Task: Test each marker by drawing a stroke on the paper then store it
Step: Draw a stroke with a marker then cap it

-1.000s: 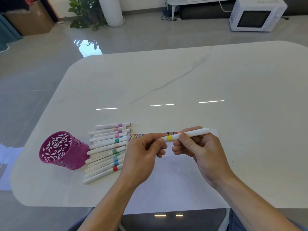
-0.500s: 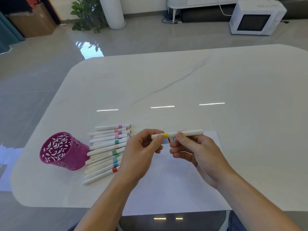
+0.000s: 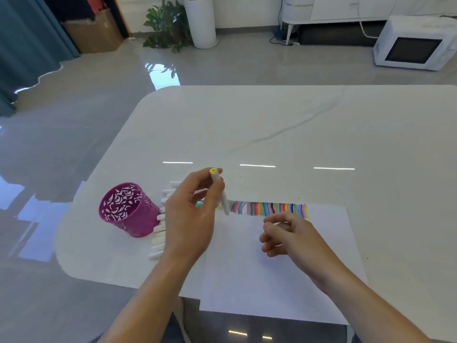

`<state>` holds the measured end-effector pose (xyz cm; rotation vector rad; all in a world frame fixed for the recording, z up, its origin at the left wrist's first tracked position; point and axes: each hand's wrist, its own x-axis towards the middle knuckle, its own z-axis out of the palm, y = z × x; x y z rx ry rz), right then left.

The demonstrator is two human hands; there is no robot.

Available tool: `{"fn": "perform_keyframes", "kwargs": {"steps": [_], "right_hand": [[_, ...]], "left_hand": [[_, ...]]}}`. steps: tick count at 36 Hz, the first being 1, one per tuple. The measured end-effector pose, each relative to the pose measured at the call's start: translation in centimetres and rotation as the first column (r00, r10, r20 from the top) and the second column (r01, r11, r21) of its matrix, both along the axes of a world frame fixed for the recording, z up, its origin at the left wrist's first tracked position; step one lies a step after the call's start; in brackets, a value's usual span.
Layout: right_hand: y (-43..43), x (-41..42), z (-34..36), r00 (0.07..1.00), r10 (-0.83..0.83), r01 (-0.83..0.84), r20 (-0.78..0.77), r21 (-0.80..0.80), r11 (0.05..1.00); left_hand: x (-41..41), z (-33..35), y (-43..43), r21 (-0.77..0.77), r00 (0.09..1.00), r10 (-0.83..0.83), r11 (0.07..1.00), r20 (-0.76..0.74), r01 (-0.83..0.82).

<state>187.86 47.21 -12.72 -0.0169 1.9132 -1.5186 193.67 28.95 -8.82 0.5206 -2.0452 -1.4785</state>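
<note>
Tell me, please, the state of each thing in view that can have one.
Yellow marker, tilted near upright, yellow end up.
Left hand, grips that marker.
Right hand, loosely curled, holding nothing.
Pen holder, standing, no markers visible inside.
Other markers, lying side by side beside the holder.
Paper, flat, strokes along far edge.

The paper [image 3: 247, 280] lies on the table [image 3: 272, 125], its near edge past the table's front; the strokes [image 3: 267, 208] run along the paper's far edge; the left hand [image 3: 190, 219] holds a marker [image 3: 224, 205] above the paper's far left corner; the loose markers [image 3: 158, 240] lie just left of the paper, the holder [image 3: 123, 211] beyond them; the right hand [image 3: 289, 236] hangs over the paper.
</note>
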Motion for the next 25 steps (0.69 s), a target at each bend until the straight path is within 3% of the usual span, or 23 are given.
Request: {"fn": "perform_keyframes", "kwargs": {"steps": [3,6,16,25], "right_hand": [[-0.4,0.1,-0.6,0.995,0.088,-0.081,-0.053,0.128,0.988],[-0.5,0.2,-1.3,0.983,0.15,-0.124,-0.104,0.225,0.966],[-0.9,0.0,-1.7,0.974,0.199,-0.157,-0.111,0.308,0.938],[-1.0,0.1,-1.6,0.971,0.204,-0.156,-0.123,0.32,0.934]], "left_hand": [[0.9,0.4,-1.4,-0.296,0.997,0.061,0.952,-0.046,-0.072],[1.8,1.2,-2.7,-0.44,0.99,0.086,0.889,-0.111,-0.126],[4.1,2.6,-6.5,-0.491,0.954,0.242,0.819,-0.177,-0.299],[4.8,0.9,-9.5,-0.445,0.931,0.345,0.857,0.12,-0.26]]}}
